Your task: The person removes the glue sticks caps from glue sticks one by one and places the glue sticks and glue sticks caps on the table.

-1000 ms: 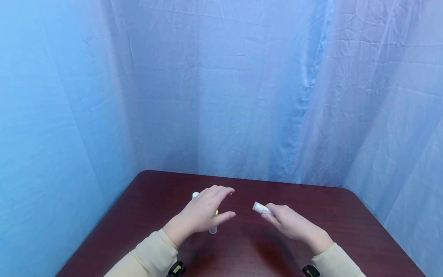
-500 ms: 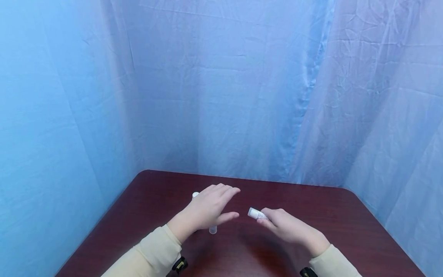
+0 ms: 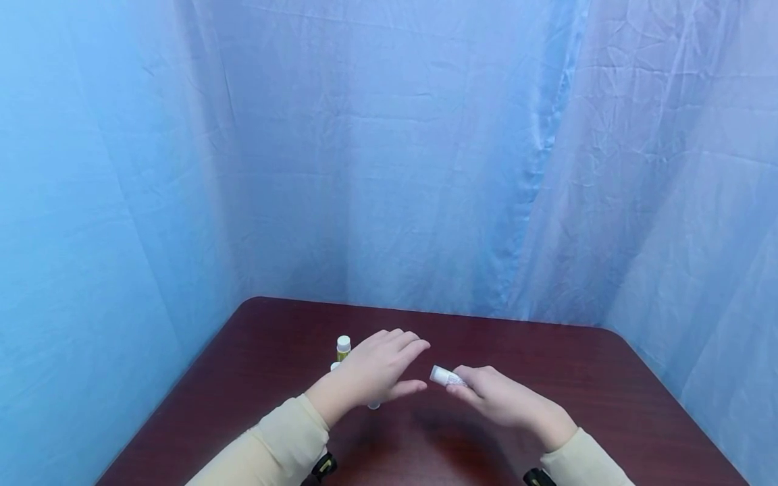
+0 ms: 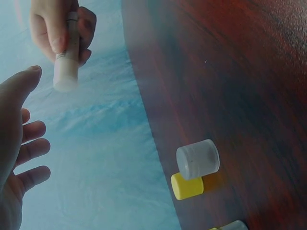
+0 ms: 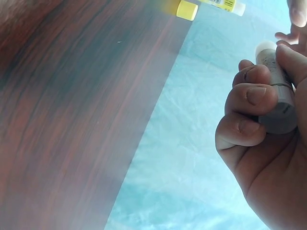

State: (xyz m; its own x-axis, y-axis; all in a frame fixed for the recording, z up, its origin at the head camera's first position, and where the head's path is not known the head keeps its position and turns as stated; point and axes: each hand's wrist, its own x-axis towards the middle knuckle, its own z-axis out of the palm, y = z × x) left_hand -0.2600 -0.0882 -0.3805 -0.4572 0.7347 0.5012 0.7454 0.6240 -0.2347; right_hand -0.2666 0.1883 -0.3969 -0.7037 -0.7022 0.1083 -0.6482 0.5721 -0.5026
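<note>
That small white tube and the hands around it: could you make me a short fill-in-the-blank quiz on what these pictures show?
1. The small white plastic tube is held by the person's ____ hand.
2. The left hand has its fingers ____ and holds nothing.
3. The dark wooden table is reddish-____ in colour.
4. Beside the clear round cap lies a small ____ cap.

Missing words: right; spread open; brown; yellow

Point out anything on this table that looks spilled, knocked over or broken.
Nothing stands out. The small bottles stand upright on the table with no spill around them. The right hand holds a white tube tilted in the air; the left hand is open above the bottles.
</note>
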